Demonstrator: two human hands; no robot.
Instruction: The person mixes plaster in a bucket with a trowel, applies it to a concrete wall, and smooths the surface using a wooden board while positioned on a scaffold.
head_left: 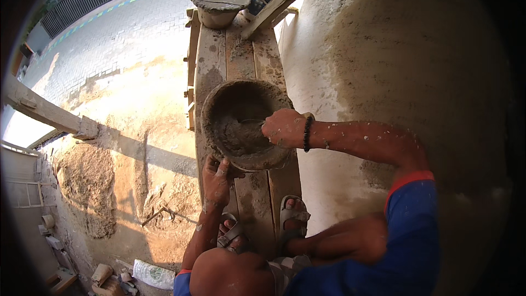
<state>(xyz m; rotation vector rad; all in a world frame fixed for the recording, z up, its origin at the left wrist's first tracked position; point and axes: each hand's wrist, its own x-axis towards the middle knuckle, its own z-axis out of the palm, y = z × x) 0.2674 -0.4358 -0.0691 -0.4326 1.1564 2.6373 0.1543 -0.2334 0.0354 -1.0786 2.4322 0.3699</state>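
The pan [244, 123] of wet mortar sits mid-frame on the plank surface [257, 197], which runs from 12 to 6 o'clock beside the plastered wall [405, 55]. The left hand [217, 178] grips the pan's rim at 7 o'clock. The right hand [283, 127], closed on a trowel [249, 123], reaches in from 3 o'clock. Two buckets [219, 4] stand at the plank's 12 o'clock end.

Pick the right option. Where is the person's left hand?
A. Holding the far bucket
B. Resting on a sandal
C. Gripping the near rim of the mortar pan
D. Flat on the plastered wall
C: the left hand clasps the near rim of the mortar pan, while the right hand works inside it.
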